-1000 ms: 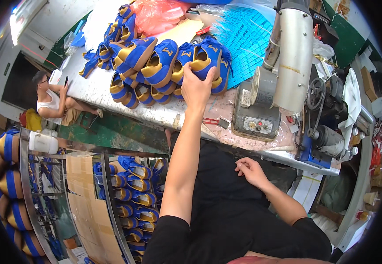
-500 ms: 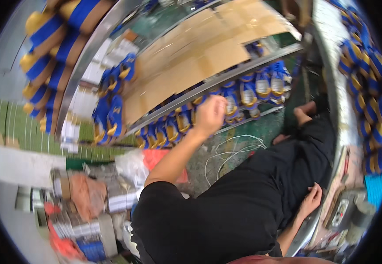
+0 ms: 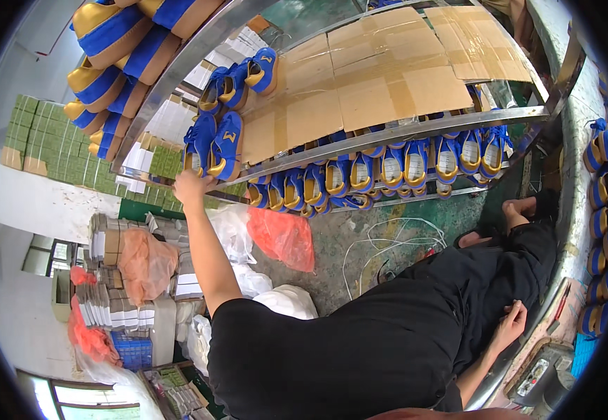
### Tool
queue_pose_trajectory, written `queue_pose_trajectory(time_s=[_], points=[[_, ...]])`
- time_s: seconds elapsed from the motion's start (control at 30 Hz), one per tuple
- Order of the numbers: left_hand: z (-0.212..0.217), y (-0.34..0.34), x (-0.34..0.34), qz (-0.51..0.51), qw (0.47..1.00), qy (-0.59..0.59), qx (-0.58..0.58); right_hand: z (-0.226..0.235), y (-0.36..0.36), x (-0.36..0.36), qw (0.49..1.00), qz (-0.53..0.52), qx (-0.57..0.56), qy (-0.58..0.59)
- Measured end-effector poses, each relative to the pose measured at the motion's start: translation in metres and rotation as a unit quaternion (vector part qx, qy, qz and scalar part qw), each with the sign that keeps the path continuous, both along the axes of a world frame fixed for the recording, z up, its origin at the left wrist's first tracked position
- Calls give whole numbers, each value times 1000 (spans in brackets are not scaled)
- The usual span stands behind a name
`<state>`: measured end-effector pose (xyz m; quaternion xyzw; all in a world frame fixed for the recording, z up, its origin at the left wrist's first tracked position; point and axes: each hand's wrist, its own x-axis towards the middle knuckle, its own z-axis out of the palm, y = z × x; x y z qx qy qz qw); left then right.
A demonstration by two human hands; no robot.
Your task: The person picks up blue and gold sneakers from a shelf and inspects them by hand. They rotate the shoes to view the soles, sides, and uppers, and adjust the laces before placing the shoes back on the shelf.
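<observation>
My left arm stretches to the left end of a metal shelf rack point(image 3: 388, 133). There my left hand point(image 3: 192, 186) is closed on the lower end of a blue and yellow shoe point(image 3: 199, 140) on the cardboard-covered top. A matching shoe point(image 3: 226, 148) stands right beside it, close to my fingers. Behind these stand several more shoes of the same kind, among them one at the back point(image 3: 262, 71). My right hand point(image 3: 510, 325) hangs low beside my dark trousers at the right bench edge, its fingers loosely bent and apart, with nothing visible in them.
Rows of blue and yellow shoes point(image 3: 393, 168) fill the rack's lower level. More are stacked at the upper left point(image 3: 111, 42) and far right point(image 3: 602, 238). White cable point(image 3: 360, 245) lies on the floor. Stacked cartons and plastic bags point(image 3: 148, 266) stand at the left.
My left hand has moved left, from in front of the rack's middle to the shoe at its left end, and has taken hold of it. The view has shifted; my right hand stays low.
</observation>
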<state>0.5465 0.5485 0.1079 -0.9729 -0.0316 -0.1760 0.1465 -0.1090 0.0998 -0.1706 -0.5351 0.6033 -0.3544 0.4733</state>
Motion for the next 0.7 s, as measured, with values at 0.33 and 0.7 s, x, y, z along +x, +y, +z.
queue_pose_trajectory(time_s=[0.33,0.7], points=[[32,-128,-127,-280,566,214,-746,-6,0,-6,999,18,-3,29],[-69,-374,-279,-474,370,726,-333,90,7,18,892,139,21,-430]])
